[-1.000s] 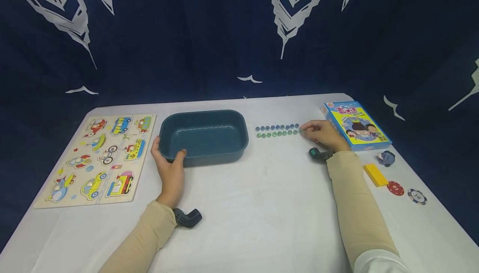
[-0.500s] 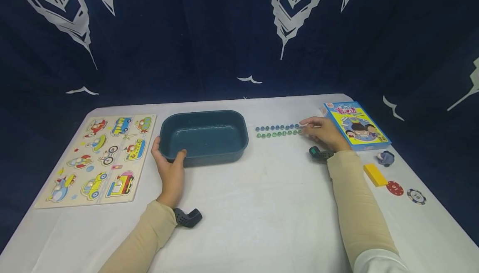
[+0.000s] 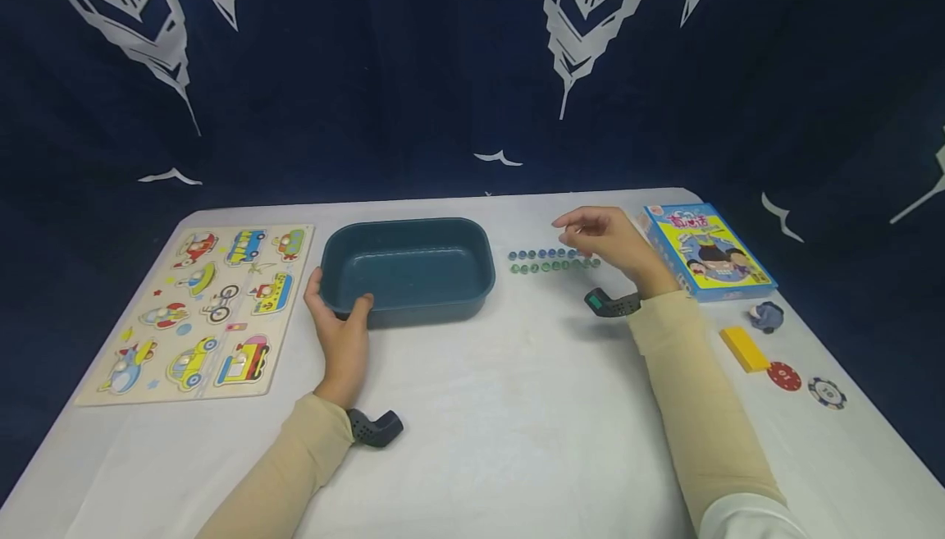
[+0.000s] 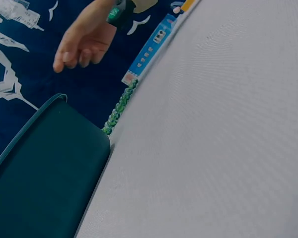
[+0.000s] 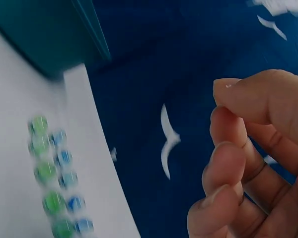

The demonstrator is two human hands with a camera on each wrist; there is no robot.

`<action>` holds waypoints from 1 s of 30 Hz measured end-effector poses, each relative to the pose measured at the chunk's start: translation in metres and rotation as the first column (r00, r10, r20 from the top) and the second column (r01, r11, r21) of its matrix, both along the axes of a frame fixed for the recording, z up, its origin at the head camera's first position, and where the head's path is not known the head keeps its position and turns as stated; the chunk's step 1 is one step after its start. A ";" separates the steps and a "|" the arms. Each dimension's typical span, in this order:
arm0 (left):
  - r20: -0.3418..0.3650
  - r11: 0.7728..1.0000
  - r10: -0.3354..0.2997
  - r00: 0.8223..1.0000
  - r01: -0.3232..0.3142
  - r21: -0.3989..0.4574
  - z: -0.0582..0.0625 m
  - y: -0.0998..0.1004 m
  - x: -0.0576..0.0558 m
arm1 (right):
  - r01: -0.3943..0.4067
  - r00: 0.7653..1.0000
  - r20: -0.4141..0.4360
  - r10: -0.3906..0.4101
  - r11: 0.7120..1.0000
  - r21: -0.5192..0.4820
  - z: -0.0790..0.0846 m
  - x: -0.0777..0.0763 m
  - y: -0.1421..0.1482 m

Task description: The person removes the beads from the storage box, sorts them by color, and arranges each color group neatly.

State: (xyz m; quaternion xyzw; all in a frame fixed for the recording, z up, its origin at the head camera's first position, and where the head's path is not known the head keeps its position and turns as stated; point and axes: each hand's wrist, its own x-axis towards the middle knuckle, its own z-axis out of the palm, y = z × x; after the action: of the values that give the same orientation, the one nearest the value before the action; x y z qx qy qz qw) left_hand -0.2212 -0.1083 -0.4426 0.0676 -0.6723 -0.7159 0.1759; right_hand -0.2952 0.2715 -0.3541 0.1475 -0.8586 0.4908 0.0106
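At the near left corner of a dark teal plastic tub (image 3: 408, 276), my left hand (image 3: 341, 350) holds the wall, thumb at the near rim and fingers along the left side. Two rows of glass marbles lie right of the tub: green marbles (image 3: 545, 267) in front, blue marbles (image 3: 531, 254) behind. Above the right part of the rows hovers my right hand (image 3: 609, 239), its fingers loosely bent and the thumb close to the index finger. In the right wrist view no marble shows between those fingertips (image 5: 228, 124). The right hand hides some blue marbles from the head camera.
A wooden vehicle puzzle board (image 3: 199, 317) lies left of the tub. On the right are a blue and yellow box (image 3: 709, 252), a small blue-grey figure (image 3: 766, 317), a yellow block (image 3: 744, 349), a red chip (image 3: 784, 376) and a black-and-white chip (image 3: 827, 393).
My right hand has left the right end of the marble rows, rising and moving left above them. The left hand and the tub stay in place; the head view shifts slightly.
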 end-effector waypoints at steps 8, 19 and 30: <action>-0.002 1.000 0.000 1.000 0.000 0.013 -0.002 0.001 -0.002 | -0.300 0.950 -0.072 0.305 0.951 0.072 0.006 0.000 -0.071; 0.002 1.000 0.007 1.000 -0.007 -0.005 -0.008 0.001 -0.005 | -0.582 0.806 0.129 0.578 0.734 0.351 0.005 -0.023 -0.141; -0.004 1.000 0.008 1.000 -0.008 0.001 -0.004 -0.002 -0.004 | -0.602 0.763 0.381 0.522 0.361 0.712 0.009 -0.025 -0.175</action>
State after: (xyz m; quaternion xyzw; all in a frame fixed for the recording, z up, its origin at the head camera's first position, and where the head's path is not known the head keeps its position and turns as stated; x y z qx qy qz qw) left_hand -0.2249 -0.1102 -0.4469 0.0691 -0.6714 -0.7155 0.1801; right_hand -0.3205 0.0965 -0.3452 0.3971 -0.8786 0.0278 -0.2637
